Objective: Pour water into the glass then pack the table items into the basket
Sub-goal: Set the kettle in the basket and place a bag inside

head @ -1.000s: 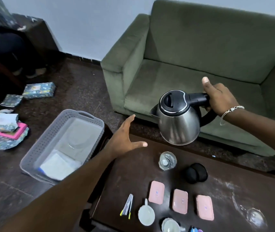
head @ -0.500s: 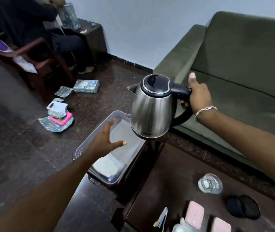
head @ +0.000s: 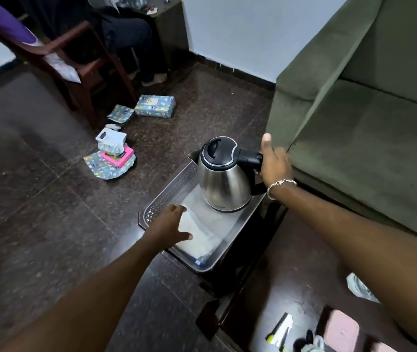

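Steadying the basket point(head: 166, 196): left hand point(head: 169, 226) lies spread, gripping nothing, over its near-left rim and the white cloth point(head: 197, 237) inside, likely to stop it shifting. Kettle point(head: 223, 176) stands upright in the basket's far end; whether its base touches the floor of it, cannot tell. Right hand point(head: 274, 163) is clamped on the black handle, thumb up, bearing the weight. Table point(head: 303, 262) items remain at lower right, unpacked.

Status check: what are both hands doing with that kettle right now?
Right hand gripping kettle handle, kettle low in basket. Left hand open over white cloth. Nothing blocking.
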The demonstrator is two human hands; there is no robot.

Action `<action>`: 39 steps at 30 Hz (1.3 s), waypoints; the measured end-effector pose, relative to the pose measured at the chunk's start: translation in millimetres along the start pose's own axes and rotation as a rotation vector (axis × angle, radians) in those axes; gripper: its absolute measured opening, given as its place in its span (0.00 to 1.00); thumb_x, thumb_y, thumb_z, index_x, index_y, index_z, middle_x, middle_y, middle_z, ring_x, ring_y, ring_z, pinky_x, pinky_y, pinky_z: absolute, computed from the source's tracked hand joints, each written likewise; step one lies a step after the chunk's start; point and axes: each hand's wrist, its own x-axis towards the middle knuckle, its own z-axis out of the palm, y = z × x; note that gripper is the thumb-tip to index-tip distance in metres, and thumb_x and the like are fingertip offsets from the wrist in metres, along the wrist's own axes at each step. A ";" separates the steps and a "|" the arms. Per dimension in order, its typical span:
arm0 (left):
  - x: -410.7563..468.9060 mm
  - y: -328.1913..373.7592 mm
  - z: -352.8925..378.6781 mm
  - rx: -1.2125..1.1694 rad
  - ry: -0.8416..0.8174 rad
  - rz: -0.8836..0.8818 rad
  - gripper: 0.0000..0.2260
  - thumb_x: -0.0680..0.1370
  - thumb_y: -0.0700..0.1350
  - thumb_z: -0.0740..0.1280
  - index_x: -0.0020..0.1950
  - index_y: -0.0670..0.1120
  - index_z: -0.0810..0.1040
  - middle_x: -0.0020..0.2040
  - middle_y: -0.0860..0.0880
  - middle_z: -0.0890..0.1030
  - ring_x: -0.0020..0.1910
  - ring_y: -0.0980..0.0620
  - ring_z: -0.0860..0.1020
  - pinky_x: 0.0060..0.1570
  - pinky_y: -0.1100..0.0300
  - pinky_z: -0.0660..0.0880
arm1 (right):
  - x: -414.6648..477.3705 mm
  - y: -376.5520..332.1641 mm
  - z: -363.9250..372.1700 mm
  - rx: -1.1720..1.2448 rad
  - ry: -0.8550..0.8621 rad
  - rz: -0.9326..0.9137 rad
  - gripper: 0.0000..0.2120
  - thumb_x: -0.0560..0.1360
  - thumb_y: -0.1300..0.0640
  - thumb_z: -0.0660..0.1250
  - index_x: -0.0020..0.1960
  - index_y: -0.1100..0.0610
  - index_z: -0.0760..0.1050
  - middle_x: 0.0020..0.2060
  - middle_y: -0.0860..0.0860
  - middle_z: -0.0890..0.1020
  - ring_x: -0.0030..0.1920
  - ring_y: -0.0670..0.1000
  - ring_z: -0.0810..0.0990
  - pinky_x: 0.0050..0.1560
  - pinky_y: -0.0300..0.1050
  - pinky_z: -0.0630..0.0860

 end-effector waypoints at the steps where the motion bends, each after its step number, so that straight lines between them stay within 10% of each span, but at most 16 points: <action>1: 2.3 -1.8 1.9 0.014 -0.011 -0.012 0.40 0.70 0.56 0.80 0.77 0.46 0.67 0.73 0.42 0.71 0.68 0.41 0.75 0.65 0.52 0.73 | -0.4 4.3 4.5 0.004 -0.002 -0.003 0.32 0.81 0.34 0.49 0.30 0.56 0.67 0.29 0.48 0.73 0.41 0.58 0.73 0.44 0.49 0.64; 14: 17.2 -10.7 16.5 0.128 -0.058 -0.206 0.49 0.66 0.56 0.82 0.78 0.48 0.58 0.71 0.34 0.72 0.69 0.32 0.69 0.65 0.44 0.71 | -20.0 35.0 32.2 0.058 0.015 0.129 0.33 0.81 0.35 0.48 0.37 0.61 0.73 0.39 0.61 0.77 0.44 0.57 0.74 0.57 0.59 0.73; 21: 18.5 -1.3 7.6 0.025 0.021 -0.283 0.30 0.73 0.46 0.76 0.68 0.46 0.63 0.59 0.38 0.84 0.63 0.33 0.76 0.64 0.44 0.73 | -32.9 37.4 16.5 0.041 -0.089 0.122 0.31 0.83 0.37 0.46 0.57 0.57 0.80 0.59 0.58 0.81 0.63 0.60 0.74 0.66 0.55 0.67; 26: 13.9 13.7 -19.8 -0.307 0.081 -0.328 0.22 0.72 0.36 0.74 0.61 0.44 0.68 0.50 0.40 0.80 0.44 0.43 0.79 0.44 0.52 0.78 | -84.3 39.7 -0.1 -0.134 0.087 -0.150 0.23 0.80 0.35 0.50 0.66 0.46 0.69 0.60 0.50 0.73 0.60 0.56 0.69 0.56 0.56 0.66; 30: 4.9 37.5 -42.2 -0.438 0.122 -0.360 0.21 0.72 0.38 0.73 0.60 0.45 0.67 0.45 0.43 0.77 0.36 0.49 0.76 0.22 0.60 0.74 | -135.0 31.7 1.4 -0.224 -0.139 -0.402 0.25 0.78 0.35 0.61 0.68 0.48 0.70 0.59 0.50 0.73 0.58 0.53 0.70 0.56 0.54 0.69; 35: -6.9 83.6 -59.4 -0.562 0.134 -0.327 0.21 0.72 0.37 0.72 0.58 0.46 0.65 0.45 0.44 0.74 0.36 0.48 0.78 0.21 0.62 0.74 | -169.8 19.7 12.2 -0.428 -0.534 -0.431 0.39 0.69 0.29 0.66 0.72 0.51 0.68 0.61 0.49 0.74 0.63 0.54 0.72 0.63 0.54 0.71; 39: -19.9 120.5 -68.0 -0.737 0.071 -0.331 0.16 0.74 0.35 0.69 0.52 0.47 0.64 0.43 0.42 0.74 0.24 0.53 0.78 0.20 0.65 0.72 | -168.9 23.7 -13.9 -0.339 -0.495 -0.358 0.23 0.73 0.46 0.72 0.65 0.52 0.74 0.57 0.51 0.80 0.58 0.56 0.78 0.54 0.49 0.74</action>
